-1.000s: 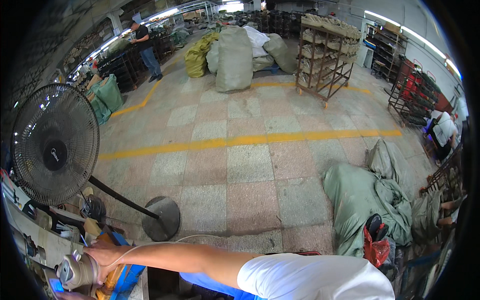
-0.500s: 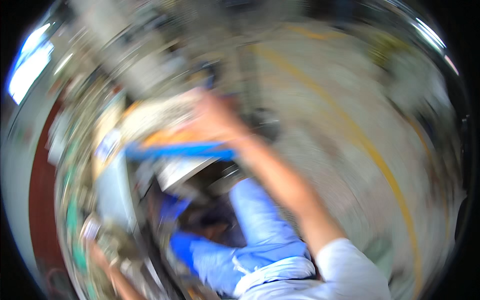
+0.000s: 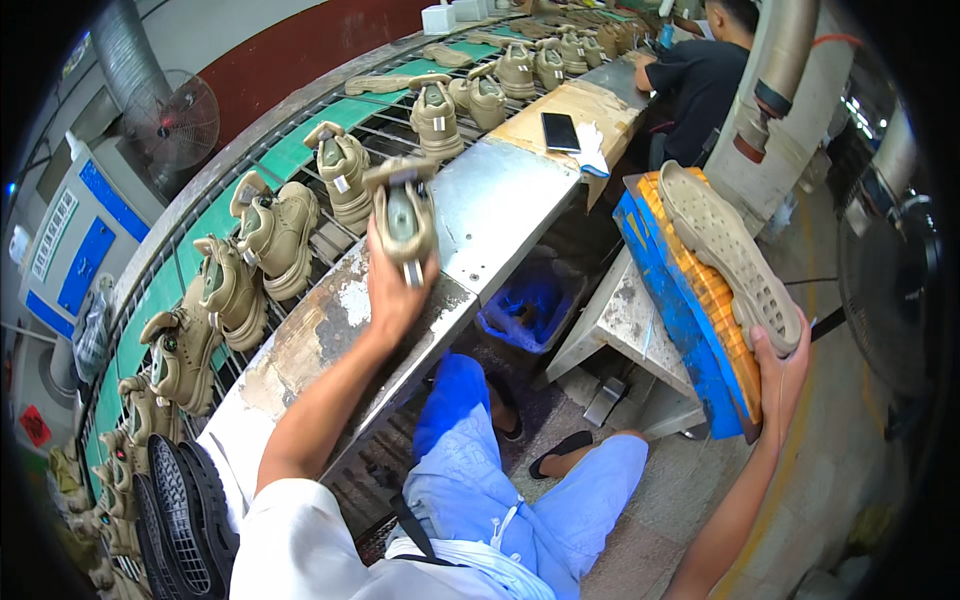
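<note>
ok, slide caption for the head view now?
Tan shoe in left hand, tan sole in right hand, more shoes beside the bench.

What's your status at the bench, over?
Left hand holding tan shoe. Right hand gripping one end of perforated beige sole. Dark phone lying beyond shoe, apart from both hands.

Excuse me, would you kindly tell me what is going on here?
The person's left hand holds a tan shoe at the bench. Their right hand holds one end of a tan sole over an orange and blue block. More tan shoes stand in a row along the bench's far side. Farther along is a co-worker in a dark top.
</note>
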`<state>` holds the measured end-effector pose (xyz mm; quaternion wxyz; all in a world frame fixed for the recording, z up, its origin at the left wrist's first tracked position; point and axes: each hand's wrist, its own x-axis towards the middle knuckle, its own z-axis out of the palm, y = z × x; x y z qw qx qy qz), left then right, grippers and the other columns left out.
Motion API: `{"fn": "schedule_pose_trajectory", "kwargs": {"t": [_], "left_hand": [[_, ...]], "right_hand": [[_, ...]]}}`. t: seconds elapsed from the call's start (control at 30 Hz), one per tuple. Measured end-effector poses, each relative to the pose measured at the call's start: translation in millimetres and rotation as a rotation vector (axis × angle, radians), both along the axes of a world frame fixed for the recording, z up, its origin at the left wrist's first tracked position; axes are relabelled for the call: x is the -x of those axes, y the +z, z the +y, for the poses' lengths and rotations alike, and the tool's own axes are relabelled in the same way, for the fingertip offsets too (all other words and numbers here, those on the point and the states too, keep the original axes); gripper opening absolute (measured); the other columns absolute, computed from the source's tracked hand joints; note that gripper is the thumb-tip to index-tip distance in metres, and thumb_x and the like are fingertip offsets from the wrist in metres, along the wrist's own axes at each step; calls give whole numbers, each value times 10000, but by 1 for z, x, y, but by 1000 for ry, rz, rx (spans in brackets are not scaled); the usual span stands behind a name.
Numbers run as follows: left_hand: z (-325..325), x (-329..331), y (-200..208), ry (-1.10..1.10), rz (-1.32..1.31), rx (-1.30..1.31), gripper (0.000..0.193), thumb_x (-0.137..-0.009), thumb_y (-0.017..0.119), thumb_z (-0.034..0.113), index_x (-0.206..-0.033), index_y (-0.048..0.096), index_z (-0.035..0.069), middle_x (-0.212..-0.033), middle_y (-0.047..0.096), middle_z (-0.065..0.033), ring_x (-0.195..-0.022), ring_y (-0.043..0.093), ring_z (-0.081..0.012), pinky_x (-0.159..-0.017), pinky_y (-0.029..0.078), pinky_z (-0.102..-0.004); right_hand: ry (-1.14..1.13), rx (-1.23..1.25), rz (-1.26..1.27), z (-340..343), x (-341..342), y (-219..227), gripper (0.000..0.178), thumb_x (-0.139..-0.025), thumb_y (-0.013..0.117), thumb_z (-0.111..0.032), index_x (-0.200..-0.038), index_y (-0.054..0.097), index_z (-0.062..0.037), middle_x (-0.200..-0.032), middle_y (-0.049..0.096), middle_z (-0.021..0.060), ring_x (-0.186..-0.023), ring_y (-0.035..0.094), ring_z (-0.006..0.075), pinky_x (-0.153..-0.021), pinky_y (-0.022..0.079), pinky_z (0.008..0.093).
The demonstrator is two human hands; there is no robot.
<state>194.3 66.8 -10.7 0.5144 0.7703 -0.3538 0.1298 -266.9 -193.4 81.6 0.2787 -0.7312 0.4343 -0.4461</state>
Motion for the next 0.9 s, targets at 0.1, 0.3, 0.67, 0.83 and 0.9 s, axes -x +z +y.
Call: {"fn": "schedule_pose_trajectory", "kwargs": {"t": [0.1, 0.3, 0.67, 0.83, 0.9], "left_hand": [[-55, -98, -14, 43, 6, 94, 986, -830, 834, 263, -1596, 254, 42, -1392, 601, -272, -1269, 626, -409, -1071, 499, -476], [-108, -225, -35, 262, 215, 45, 988, -791, 877, 330, -1552, 325, 26, -1411, 593, -289, -1278, 612, -440, -1071, 484, -493], [8, 46, 45, -841, 1230, 133, 715, -1072, 380, 636, -1483, 471, 58, -1206, 681, -223, -935, 686, -261, -674, 542, -358], [43, 29, 106, -371, 1144, 257, 488, -1103, 345, 368, -1226, 525, -69, -911, 673, -178, -723, 668, -224, -549, 582, -319], [48, -29, 99, -345, 1071, 417, 515, -1103, 350, 372, -1310, 502, -74, -992, 698, -210, -775, 703, -234, -571, 605, -326]], "right_hand": [[-5, -1, 8, 1, -2, -2, 760, -863, 851, -269, -1482, 510, 7, -1386, 616, 166, -1291, 587, 263, -1144, 429, 392], [6, 8, 8, 0, -12, -3, 797, -879, 825, -391, -1489, 508, 12, -1372, 625, 172, -1288, 589, 274, -1126, 430, 387], [578, -244, -114, 109, -69, 12, 1011, -642, 967, -333, -1470, 514, 29, -1346, 638, 134, -1244, 641, 238, -1077, 517, 400], [602, -156, -94, 113, -105, 1, 950, -784, 944, -379, -1516, 492, 24, -1467, 612, 159, -1339, 602, 263, -1141, 457, 404], [574, -127, -111, 116, -109, 6, 898, -831, 918, -374, -1518, 494, 19, -1504, 597, 174, -1358, 601, 280, -1145, 452, 408]]}}
